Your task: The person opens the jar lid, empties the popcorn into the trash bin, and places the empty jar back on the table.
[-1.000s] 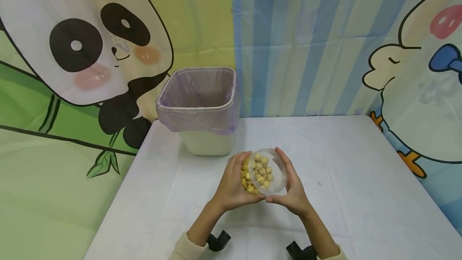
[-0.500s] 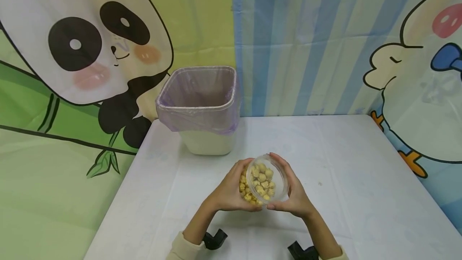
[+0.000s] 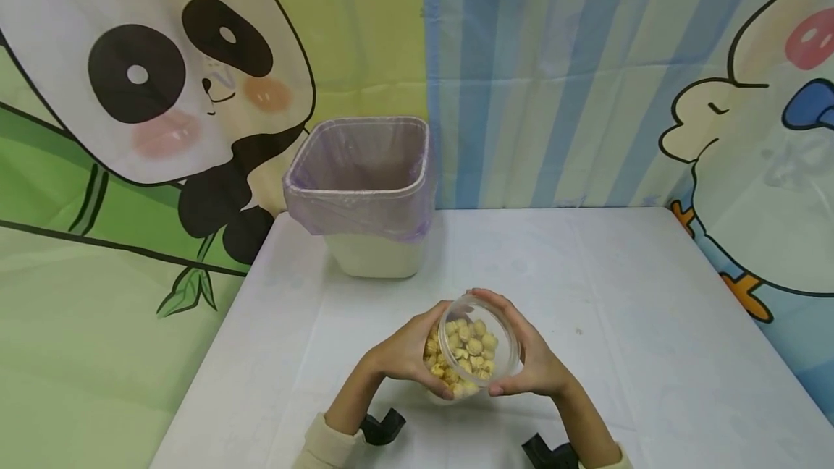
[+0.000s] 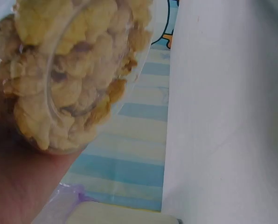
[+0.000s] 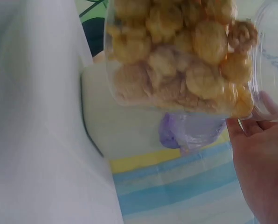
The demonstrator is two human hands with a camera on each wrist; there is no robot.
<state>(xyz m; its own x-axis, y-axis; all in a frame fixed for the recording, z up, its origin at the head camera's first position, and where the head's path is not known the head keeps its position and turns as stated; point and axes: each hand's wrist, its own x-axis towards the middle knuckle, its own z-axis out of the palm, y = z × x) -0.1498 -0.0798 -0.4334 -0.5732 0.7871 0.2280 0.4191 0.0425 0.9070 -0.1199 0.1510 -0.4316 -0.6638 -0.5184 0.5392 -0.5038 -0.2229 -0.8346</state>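
Note:
A clear plastic jar [image 3: 449, 376] packed with yellow popcorn is held between both hands low over the table, its round clear lid [image 3: 480, 339] tilted up toward the head camera. My left hand [image 3: 405, 347] grips the jar's body from the left, thumb along the near side. On the right, my right hand [image 3: 537, 362] curls round the lid's edge, thumb below and fingers above. The right wrist view shows the popcorn [image 5: 176, 60] through the jar wall, with fingers [image 5: 251, 128] at the lid's rim. In the left wrist view the jar's bottom [image 4: 73, 79] fills the upper left.
A pale bin [image 3: 374, 255] lined with a purple bag [image 3: 365, 216] stands at the table's back left. White cloth covers the table [image 3: 586, 295]. Printed curtains [image 3: 521, 78] hang behind, and black wrist mounts [image 3: 384, 427] sit on both forearms.
Both hands have brought the jar down and closer to the body. The jar stands more upright now, with more of its near side showing below the lid.

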